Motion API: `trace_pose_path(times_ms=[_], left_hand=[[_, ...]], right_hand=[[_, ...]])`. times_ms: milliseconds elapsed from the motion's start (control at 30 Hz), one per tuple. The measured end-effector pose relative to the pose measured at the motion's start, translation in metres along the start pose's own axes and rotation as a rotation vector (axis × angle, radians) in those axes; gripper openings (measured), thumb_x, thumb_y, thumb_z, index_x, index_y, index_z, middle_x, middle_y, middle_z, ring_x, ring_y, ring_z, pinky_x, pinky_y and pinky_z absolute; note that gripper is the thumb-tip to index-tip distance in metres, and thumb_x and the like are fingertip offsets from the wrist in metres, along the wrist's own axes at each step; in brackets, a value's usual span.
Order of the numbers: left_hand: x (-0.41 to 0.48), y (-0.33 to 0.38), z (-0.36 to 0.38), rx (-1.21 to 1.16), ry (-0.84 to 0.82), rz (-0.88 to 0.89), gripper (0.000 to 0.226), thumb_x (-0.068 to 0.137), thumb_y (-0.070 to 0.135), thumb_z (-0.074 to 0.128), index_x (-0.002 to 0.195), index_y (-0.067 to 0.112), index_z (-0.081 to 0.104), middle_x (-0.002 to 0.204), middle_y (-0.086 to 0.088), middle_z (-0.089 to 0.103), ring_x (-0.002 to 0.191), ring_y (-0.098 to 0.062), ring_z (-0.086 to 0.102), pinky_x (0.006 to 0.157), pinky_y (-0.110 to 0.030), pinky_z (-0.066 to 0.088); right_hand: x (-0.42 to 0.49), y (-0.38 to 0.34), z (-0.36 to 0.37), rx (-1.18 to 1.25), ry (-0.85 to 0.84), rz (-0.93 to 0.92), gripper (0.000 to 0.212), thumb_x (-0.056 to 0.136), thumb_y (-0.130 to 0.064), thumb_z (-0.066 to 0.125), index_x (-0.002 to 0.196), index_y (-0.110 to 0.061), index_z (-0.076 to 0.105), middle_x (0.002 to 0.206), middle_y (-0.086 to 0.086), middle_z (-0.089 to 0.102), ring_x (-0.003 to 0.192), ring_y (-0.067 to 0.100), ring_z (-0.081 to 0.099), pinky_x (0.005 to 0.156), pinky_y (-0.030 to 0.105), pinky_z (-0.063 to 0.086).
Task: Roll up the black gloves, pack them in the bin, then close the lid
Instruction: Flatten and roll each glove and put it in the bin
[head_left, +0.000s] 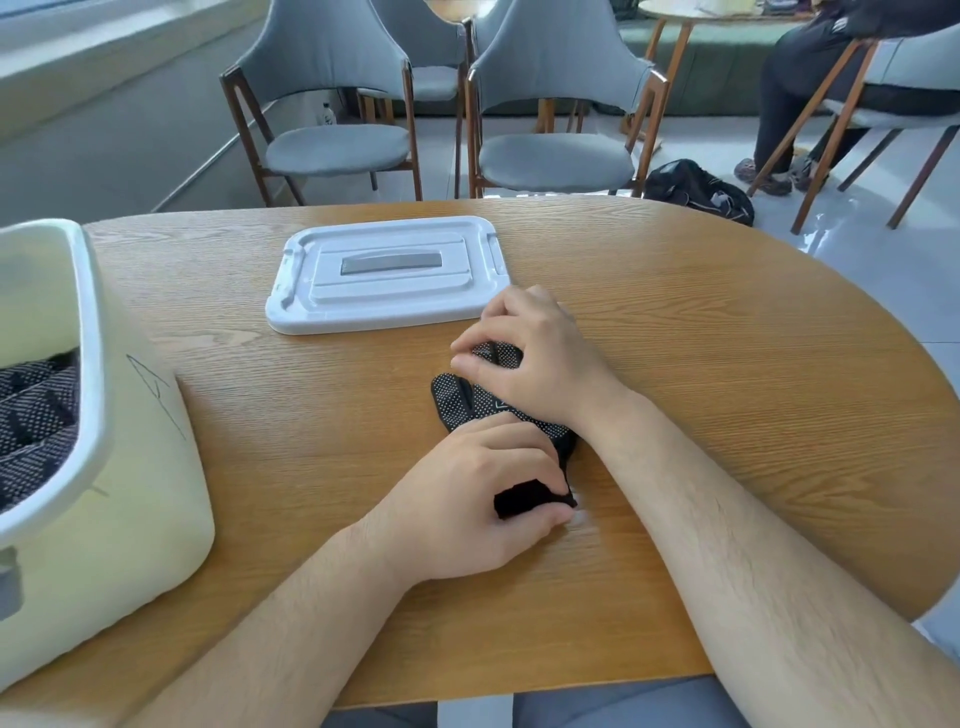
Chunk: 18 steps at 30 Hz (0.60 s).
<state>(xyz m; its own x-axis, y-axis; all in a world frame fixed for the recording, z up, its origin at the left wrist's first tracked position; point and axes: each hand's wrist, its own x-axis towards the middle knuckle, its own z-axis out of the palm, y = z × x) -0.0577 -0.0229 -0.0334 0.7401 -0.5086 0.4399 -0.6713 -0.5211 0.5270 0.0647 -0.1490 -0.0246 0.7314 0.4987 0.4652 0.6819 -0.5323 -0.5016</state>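
Just right of the frame's centre, a black dotted glove (462, 397) lies on the wooden table (727, 364), held at both ends. The left hand (467, 499) pinches its cuff end between thumb and curled fingers; the right hand (535, 358) curls its fingers over the fingertip end. A white lid (384, 273) rests just above them. At the left edge stands the open pale bin (130, 467), with more gloves (36, 415) inside.

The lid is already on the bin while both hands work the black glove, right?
No: the head view shows the lid lying flat on the table, off the bin. The left hand and right hand do work the black glove.
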Motion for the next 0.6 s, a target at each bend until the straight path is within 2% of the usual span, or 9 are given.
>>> trace_pose_path(times_ms=[100,167,300,467,600], left_hand=[[-0.0008,0.0004,-0.0007,-0.004,-0.004,-0.006,0.012,0.091,0.027,0.076,0.093,0.016,0.076,0.098,0.006,0.069,0.094,-0.013,0.062,0.088,-0.034,0.05],[-0.0009,0.0002,-0.0008,-0.005,-0.003,-0.008,0.012,0.091,0.028,0.075,0.092,0.016,0.076,0.098,0.006,0.07,0.095,-0.013,0.063,0.088,-0.034,0.05],[-0.0004,0.0011,-0.0002,0.0,-0.003,-0.002,0.012,0.091,0.028,0.075,0.092,0.016,0.077,0.098,0.006,0.069,0.095,-0.012,0.062,0.088,-0.033,0.05],[-0.0005,0.0007,0.0008,0.036,-0.008,0.01,0.013,0.092,0.029,0.074,0.093,0.016,0.077,0.099,0.006,0.069,0.095,-0.013,0.062,0.089,-0.032,0.05],[-0.0008,0.0005,0.0021,0.052,-0.018,0.03,0.013,0.093,0.027,0.075,0.094,0.015,0.077,0.099,0.004,0.069,0.094,-0.015,0.062,0.088,-0.032,0.05]], right_hand=[[-0.0021,-0.0043,0.0018,0.015,-0.178,-0.028,0.015,0.083,-0.05,0.079,0.094,-0.041,0.079,0.094,-0.017,0.053,0.098,0.003,0.04,0.094,0.032,0.026],[-0.0024,-0.0032,0.0024,0.008,-0.22,-0.018,0.008,0.084,-0.048,0.079,0.088,-0.042,0.079,0.091,-0.018,0.053,0.096,0.003,0.039,0.091,0.031,0.022],[-0.0031,-0.0036,0.0039,0.025,-0.215,-0.035,0.006,0.086,-0.042,0.079,0.083,-0.038,0.079,0.086,-0.021,0.053,0.092,0.004,0.041,0.087,0.029,0.022],[-0.004,-0.0023,0.0,0.108,-0.057,-0.047,0.007,0.085,-0.037,0.077,0.081,-0.032,0.079,0.083,-0.014,0.059,0.09,0.002,0.049,0.094,0.033,0.037],[-0.0052,-0.0002,0.0001,0.026,-0.143,-0.022,0.003,0.085,-0.034,0.076,0.082,-0.033,0.078,0.085,-0.01,0.06,0.089,0.005,0.048,0.095,0.035,0.037]])
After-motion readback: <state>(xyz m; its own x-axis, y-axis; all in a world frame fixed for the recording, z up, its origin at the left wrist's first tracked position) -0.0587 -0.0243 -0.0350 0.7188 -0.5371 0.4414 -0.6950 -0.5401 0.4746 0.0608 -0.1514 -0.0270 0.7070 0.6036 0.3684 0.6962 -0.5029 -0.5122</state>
